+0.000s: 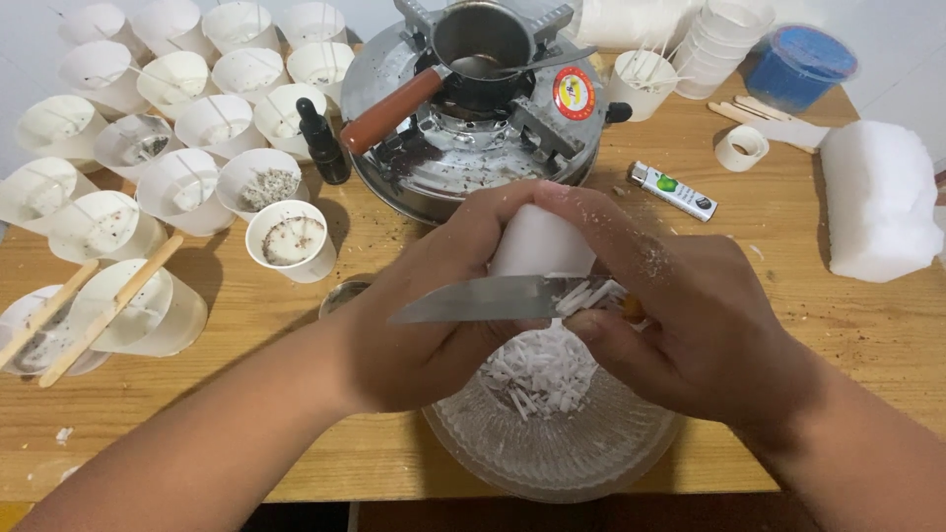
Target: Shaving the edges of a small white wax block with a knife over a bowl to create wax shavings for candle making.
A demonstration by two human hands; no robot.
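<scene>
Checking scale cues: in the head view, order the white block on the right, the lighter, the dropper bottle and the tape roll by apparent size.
1. White block
2. Lighter and dropper bottle: look alike, unranked
3. Tape roll

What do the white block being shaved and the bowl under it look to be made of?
White block: probably wax, matte and opaque, coming off the knife as soft white slivers. Bowl: seemingly clear ribbed glass, glossy and see-through, though clear plastic can't be excluded.

Round red-and-yellow sticker (pixel 574 93) on stove, perhaps green-labelled white lighter (pixel 674 190) on table
</scene>
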